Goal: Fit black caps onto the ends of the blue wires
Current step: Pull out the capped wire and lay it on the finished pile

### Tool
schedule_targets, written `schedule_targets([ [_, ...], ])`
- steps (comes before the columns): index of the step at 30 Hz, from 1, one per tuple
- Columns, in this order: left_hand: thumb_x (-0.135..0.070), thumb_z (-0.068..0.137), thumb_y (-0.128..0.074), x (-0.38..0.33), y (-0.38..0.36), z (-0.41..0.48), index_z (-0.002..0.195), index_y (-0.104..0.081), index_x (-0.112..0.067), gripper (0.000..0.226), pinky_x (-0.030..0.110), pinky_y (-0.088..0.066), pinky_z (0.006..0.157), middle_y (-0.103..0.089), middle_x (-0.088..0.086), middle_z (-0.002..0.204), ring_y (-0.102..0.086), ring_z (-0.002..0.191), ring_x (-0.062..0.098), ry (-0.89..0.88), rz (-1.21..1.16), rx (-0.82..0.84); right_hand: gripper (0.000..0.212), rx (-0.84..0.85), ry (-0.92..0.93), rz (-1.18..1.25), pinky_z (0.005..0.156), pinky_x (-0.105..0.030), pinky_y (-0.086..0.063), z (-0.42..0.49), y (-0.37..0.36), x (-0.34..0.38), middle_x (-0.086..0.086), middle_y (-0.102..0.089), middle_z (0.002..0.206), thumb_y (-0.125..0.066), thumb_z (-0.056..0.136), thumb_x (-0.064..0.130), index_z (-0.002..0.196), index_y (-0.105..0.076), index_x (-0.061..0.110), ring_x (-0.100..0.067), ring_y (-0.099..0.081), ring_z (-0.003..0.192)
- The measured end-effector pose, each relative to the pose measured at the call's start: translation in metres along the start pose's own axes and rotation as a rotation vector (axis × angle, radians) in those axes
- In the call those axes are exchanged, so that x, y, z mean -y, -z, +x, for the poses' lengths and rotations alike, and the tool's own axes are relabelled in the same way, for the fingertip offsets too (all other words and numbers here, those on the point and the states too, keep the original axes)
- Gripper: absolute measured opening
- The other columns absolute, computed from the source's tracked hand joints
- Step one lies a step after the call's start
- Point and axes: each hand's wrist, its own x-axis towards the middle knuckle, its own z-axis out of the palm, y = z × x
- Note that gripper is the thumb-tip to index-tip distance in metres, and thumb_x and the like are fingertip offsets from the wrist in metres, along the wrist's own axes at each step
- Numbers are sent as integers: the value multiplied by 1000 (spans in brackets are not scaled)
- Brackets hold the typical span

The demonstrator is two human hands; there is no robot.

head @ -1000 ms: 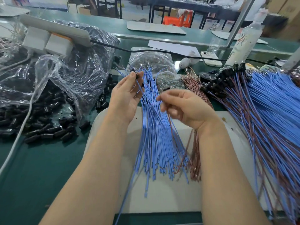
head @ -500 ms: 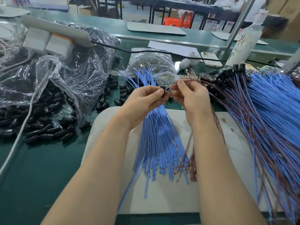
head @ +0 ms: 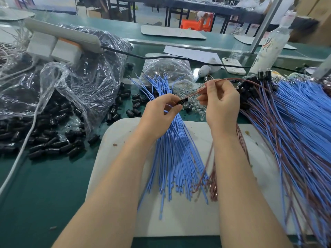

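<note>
Fingers of the left hand (head: 157, 113) curl round a small black cap (head: 183, 101); the right hand (head: 222, 106) pinches a thin reddish wire (head: 232, 80) just beside the cap's mouth. Loose blue wires (head: 175, 154) lie fanned beneath on a white board (head: 197, 221). Light, floppy wire likely buckles; hold it close to its tip.

L hand (head: 159, 113): cap (head: 184, 101); R hand (head: 222, 104): wire (head: 195, 93).

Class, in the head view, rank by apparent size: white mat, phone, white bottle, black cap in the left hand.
1. white mat
2. white bottle
3. phone
4. black cap, in the left hand
Bottle and phone lie farther off, so look smaller.
</note>
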Motion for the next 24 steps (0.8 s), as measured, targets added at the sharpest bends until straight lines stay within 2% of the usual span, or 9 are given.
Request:
schedule_targets([
  [3, -17, 91, -61, 0, 0, 0, 88, -59, -28, 12, 2, -40, 66, -60, -18, 81, -56, 76, -2, -16, 32, -14, 22, -4, 9, -5, 68, -46, -55, 0, 1, 1, 1, -65, 68, -49, 99, 18, 78, -54, 21, -10, -61, 56],
  [7, -17, 91, -61, -1, 0, 1, 94, -64, -20, 5, 3, -40, 68, -59, -17, 82, -56, 79, 4, -35, 83, -21, 18, 23, 29, -92, 71, -45, -56, -1, -1, 1, 3, -65, 70, -51, 98, 19, 80, -57, 18, -11, -63, 58],
  [10, -18, 91, -61, -3, -1, 0, 99, -66, -14, 10, 13, -42, 76, -63, -8, 87, -57, 84, 10, -87, 134, -39, 16, 102, 59, -209, 77, -43, -54, -2, -3, -2, -2, -68, 76, -54, 96, 22, 85, -61, 14, -19, -66, 70],
  [12, -19, 91, -61, -6, -2, -1, 101, -66, -13, 13, 24, -44, 82, -65, -2, 91, -57, 89, 14, -114, 161, -57, 16, 198, 77, -323, 79, -33, -51, -4, -6, -3, -1, -69, 78, -58, 94, 24, 87, -66, 12, -15, -63, 72],
  [14, -18, 92, -60, -8, -2, -2, 101, -67, -12, 13, 27, -45, 83, -66, -1, 91, -57, 90, 17, -139, 174, -84, 16, 281, 55, -365, 75, -24, -48, -6, -8, -2, 9, -66, 74, -60, 92, 26, 88, -69, 15, -4, -58, 68],
  [18, -16, 93, -59, -15, 1, -2, 99, -68, -10, 13, 6, -39, 76, -63, -7, 85, -57, 84, 10, -129, 106, -135, 17, 222, -170, 33, 80, -27, -52, -7, -11, 5, 14, -67, 82, -50, 98, 29, 91, -65, 33, -1, -61, 75],
  [19, -16, 93, -59, -17, 0, -3, 99, -69, -10, 13, 7, -41, 77, -63, -7, 85, -57, 84, 11, -139, 92, -122, 21, 236, -212, 91, 83, -28, -53, -8, -13, 7, 11, -69, 87, -47, 100, 27, 95, -66, 32, -4, -63, 82],
  [22, -13, 93, -57, -25, -1, -3, 102, -68, -8, 15, 31, -51, 83, -68, -1, 87, -62, 84, 16, -108, -14, -101, 29, 392, -293, 134, 86, -40, -55, -14, -21, 12, -13, -71, 102, -41, 102, 27, 106, -67, 15, -25, -68, 97],
  [24, -13, 94, -56, -32, 3, 0, 100, -66, -9, 13, 30, -53, 72, -67, -1, 84, -62, 74, 11, 22, -247, -175, 33, 478, -292, 135, 73, -38, -58, -20, -24, 17, -16, -71, 90, -40, 102, 35, 109, -62, 11, -26, -70, 80],
])
